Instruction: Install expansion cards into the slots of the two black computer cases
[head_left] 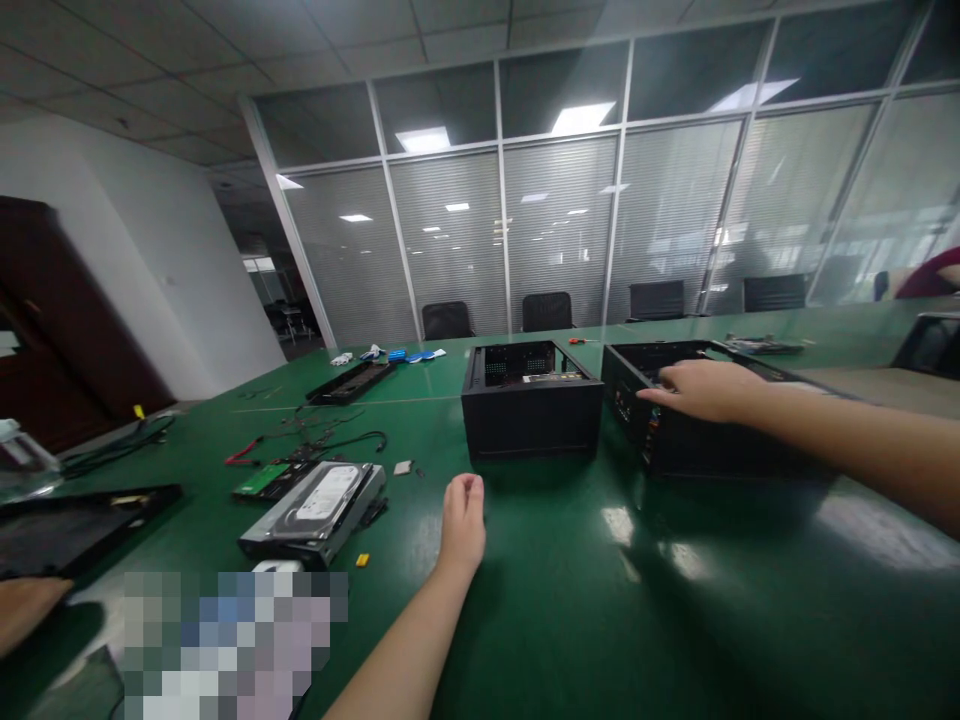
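Observation:
Low over the green table, my left hand [463, 525] is closed, its fingers curled together. Whatever it may hold is hidden. Just beyond it stands a black computer case [534, 420] with an open top, apart from the hand. To the right, my right hand [701, 388] reaches across the upper edge of a second black computer case [626, 385], fingers bent and closed at the rim. This case is open at the top too, and ports show on its left end. My forearm covers part of it.
Left of my left hand lie a hard drive [322, 505], a green circuit board [266, 481], loose cables [322, 435] and a small yellow piece [363, 560]. Farther back are a black panel [351, 384] and a screwdriver [579, 341]. Another person's hand [30, 605] is at the left edge.

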